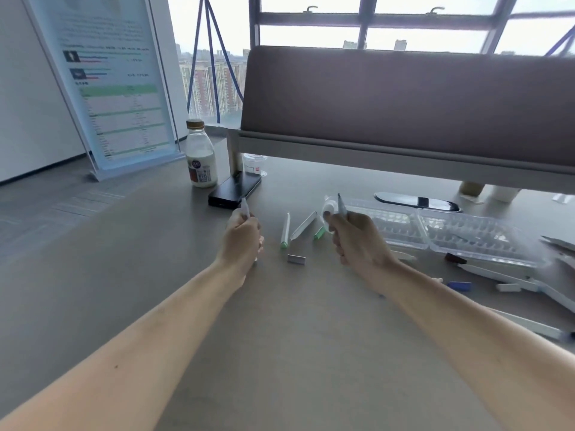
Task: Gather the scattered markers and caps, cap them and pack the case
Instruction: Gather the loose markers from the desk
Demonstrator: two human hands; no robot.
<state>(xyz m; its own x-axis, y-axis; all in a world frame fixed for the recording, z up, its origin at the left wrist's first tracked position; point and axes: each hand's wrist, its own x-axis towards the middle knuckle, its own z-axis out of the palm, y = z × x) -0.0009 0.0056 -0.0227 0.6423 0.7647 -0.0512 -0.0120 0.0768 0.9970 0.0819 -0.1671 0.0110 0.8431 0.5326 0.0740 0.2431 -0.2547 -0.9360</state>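
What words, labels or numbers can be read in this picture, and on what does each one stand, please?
No text here is legible.
Standing sign: lines of print and a table with green bands, too blurred to read.
Milk bottle: a dark round mark and print on its label, too blurred to read.
Clear tub: a small red label, too small to read.
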